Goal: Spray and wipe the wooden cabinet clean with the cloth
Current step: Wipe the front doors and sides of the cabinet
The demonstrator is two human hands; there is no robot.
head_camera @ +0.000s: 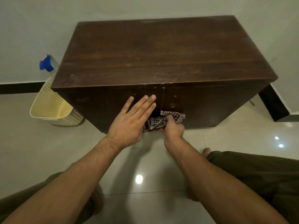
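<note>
1. Glossy pale floor tiles (pixel 145 160) and plain walls surround the wooden cabinet (pixel 161 50), which stands at the far wall with both doors shut.
2. Your right hand (pixel 174 128) has its fingers curled round the bunched checked cloth (pixel 155 122) and holds it against the lower front of the cabinet, at the seam between the doors. Judgement: wiping of the front face is the step in hand.
3. Your left hand (pixel 129 120) is flat, fingers straight and slightly spread, palm toward the left door, just beside the cloth. Judgement: you are bracing that door so it does not shift under wiping pressure. Actual contact cannot be confirmed.
4. A blue-topped spray bottle (pixel 46 63) stands on the floor at the far left, well apart from both hands. Judgement: parked clear because spraying is not needed now.
5. A cream perforated basket (pixel 48 102) sits on the floor at the cabinet's near left corner; whether they touch cannot be told.
6. The cabinet top shows faint dull marks; wiped or not, I cannot tell.
</note>
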